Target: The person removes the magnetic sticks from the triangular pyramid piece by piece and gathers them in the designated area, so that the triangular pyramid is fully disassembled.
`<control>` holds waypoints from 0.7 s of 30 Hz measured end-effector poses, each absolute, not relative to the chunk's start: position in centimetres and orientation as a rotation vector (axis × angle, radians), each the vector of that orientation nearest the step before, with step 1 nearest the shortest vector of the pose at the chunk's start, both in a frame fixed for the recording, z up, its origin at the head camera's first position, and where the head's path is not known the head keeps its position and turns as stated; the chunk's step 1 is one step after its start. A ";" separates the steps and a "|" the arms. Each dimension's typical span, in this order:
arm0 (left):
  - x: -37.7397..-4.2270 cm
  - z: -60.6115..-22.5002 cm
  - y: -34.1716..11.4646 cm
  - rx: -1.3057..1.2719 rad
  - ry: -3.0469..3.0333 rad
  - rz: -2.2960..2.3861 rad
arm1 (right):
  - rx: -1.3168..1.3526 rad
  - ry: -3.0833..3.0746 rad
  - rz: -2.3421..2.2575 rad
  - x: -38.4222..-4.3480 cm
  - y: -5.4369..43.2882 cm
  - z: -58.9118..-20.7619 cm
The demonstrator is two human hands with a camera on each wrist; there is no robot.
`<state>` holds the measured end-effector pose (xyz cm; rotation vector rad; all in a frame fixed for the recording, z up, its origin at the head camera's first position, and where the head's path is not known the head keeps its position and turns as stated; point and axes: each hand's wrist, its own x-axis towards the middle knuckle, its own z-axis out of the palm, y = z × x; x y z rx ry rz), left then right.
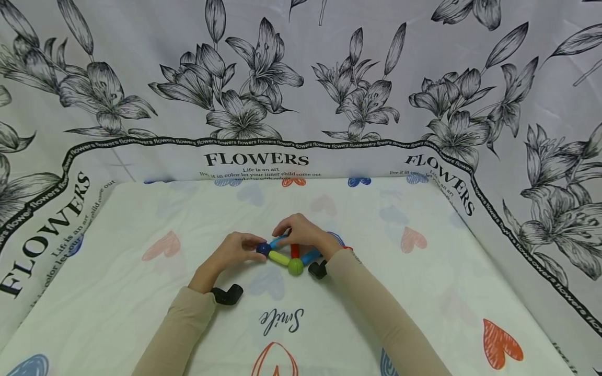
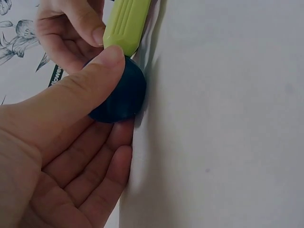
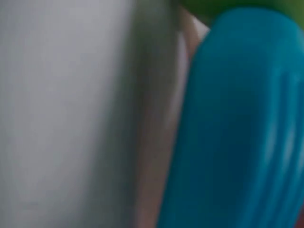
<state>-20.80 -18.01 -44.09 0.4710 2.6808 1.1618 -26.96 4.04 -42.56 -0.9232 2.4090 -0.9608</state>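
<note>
A construction of colored rods and balls lies on the table in the head view. My left hand (image 1: 237, 250) grips its dark blue ball (image 2: 123, 95), thumb on top beside the yellow-green rod (image 2: 127, 26). My right hand (image 1: 303, 230) reaches over from the far side and pinches the light blue rod (image 1: 278, 241), which also runs from the dark blue ball. The yellow-green rod ends at a green ball (image 1: 295, 267). From that ball a red rod (image 1: 294, 251) and a blue rod (image 3: 232, 128) lead back, their far ends hidden by the right hand and wrist.
A white tablecloth (image 1: 164, 303) with printed hearts and lettering covers the table. Behind it hangs a flower-printed curtain (image 1: 310, 115). Black wrist cameras (image 1: 228, 294) sit beneath both sleeves, the right one close to the blue rod.
</note>
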 end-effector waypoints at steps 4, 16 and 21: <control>-20.8 -44.1 -18.0 0.471 2.684 1.159 | -0.919 2.417 -0.916 -27.0 4.0 -42.8; -20.7 -44.3 -17.9 0.435 2.675 1.168 | -0.973 2.428 -0.890 -27.0 4.0 -42.7; -20.7 -44.2 -17.8 0.438 2.676 1.180 | -0.913 2.457 -0.915 -27.0 3.9 -42.7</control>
